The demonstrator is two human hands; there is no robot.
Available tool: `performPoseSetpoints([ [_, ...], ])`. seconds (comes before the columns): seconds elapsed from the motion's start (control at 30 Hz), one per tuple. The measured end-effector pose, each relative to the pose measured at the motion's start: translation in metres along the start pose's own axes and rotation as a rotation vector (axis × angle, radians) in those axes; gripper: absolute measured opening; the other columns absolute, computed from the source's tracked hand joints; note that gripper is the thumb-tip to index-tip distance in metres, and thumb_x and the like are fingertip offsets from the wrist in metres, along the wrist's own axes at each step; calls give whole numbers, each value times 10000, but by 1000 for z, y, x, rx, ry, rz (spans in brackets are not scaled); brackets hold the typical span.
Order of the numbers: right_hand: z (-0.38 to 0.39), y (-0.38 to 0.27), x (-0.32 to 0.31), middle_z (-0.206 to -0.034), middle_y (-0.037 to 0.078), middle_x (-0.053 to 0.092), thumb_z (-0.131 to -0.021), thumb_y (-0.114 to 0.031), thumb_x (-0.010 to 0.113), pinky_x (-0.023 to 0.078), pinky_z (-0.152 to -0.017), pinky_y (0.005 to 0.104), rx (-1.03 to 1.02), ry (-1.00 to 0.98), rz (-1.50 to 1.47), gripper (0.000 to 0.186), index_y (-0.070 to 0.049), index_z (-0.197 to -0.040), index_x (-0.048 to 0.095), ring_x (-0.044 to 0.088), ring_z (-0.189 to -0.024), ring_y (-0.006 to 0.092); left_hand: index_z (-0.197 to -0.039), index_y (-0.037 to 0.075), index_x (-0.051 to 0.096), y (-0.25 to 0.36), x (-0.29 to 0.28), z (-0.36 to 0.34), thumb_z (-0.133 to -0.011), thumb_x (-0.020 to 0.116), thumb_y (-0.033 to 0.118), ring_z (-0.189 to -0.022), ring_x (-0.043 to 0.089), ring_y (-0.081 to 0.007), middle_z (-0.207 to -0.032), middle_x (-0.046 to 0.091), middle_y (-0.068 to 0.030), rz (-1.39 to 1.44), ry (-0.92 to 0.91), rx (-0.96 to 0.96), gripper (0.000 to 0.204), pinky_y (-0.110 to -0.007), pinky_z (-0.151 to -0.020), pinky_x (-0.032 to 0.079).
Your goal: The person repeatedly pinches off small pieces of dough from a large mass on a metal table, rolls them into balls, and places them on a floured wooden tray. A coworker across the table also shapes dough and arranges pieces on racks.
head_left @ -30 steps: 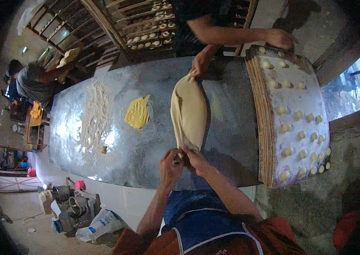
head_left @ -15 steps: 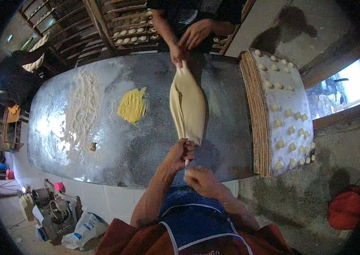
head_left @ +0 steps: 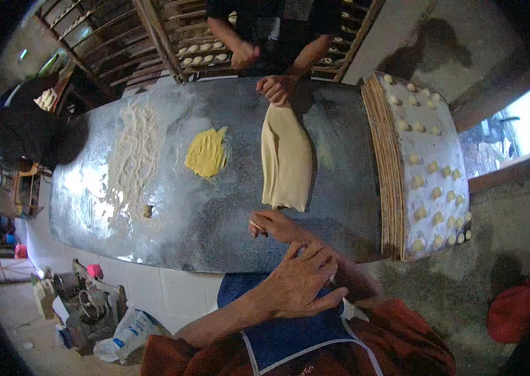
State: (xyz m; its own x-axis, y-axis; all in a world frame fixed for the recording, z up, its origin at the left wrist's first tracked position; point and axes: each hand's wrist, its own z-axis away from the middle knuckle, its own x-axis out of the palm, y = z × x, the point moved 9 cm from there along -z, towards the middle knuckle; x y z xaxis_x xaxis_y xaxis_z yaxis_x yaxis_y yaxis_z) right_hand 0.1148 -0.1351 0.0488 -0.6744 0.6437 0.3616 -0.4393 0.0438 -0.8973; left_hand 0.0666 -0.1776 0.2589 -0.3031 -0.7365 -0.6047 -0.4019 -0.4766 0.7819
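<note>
A long folded sheet of pale dough (head_left: 287, 163) lies across the dark table. Its near end rests free, just beyond my right hand (head_left: 271, 225), whose fingers are curled in; what they hold, if anything, is hidden. My left hand (head_left: 305, 279) crosses in front of my apron and over my right forearm, fingers apart and thumb out. At the far end of the dough, a co-worker's hand (head_left: 276, 89) grips it, while that person's other hand (head_left: 245, 55) is raised and closed beside it.
A yellow spread mound (head_left: 206, 152) and scattered flour (head_left: 134, 150) lie left on the table (head_left: 227, 225). Stacked boards (head_left: 382, 169) bear dough balls at right. A wooden rack (head_left: 158, 37) stands behind. Another person (head_left: 24, 128) is at far left. Machinery (head_left: 92, 301) and a white sack (head_left: 130, 335) sit below.
My left hand has let go of the dough's near end and moved down across my right forearm. My right hand has moved forward and left. The co-worker's hands have separated.
</note>
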Motion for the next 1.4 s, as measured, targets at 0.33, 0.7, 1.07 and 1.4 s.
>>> performPoseSetpoints([
  [0.33,183,12,-162,-1062,184,542,-839,-266,702,379,-896,621,-87,713,1582,319,-98,-1096,616,515,-1015,388,-1074,-23,586,-258,23,144,-922,592,238,-1052,511,-419,-1077,551,-242,-691,325,-571,302,-567,-922,374],
  [0.7,152,28,-167,-889,211,559,-841,-227,726,459,-788,527,-46,348,1318,328,-19,-1010,537,572,-860,418,-1040,-31,466,-268,26,123,-918,628,62,-868,504,-393,-905,499,-211,-197,635,-478,224,-505,-798,419],
  [1.07,136,-12,-187,-849,175,588,-824,-186,719,459,-764,519,-156,430,1315,240,-43,-895,539,599,-853,375,-996,-4,435,-257,17,114,-891,655,24,-801,489,-350,-888,471,-193,-305,589,-434,245,-434,-707,431],
  [1.4,149,-2,-187,-839,149,504,-811,-72,717,433,-728,472,-243,540,1212,300,-52,-950,452,536,-809,336,-972,-22,446,-238,21,118,-903,625,74,-808,511,-353,-886,493,-188,-246,490,-419,214,-457,-742,435],
])
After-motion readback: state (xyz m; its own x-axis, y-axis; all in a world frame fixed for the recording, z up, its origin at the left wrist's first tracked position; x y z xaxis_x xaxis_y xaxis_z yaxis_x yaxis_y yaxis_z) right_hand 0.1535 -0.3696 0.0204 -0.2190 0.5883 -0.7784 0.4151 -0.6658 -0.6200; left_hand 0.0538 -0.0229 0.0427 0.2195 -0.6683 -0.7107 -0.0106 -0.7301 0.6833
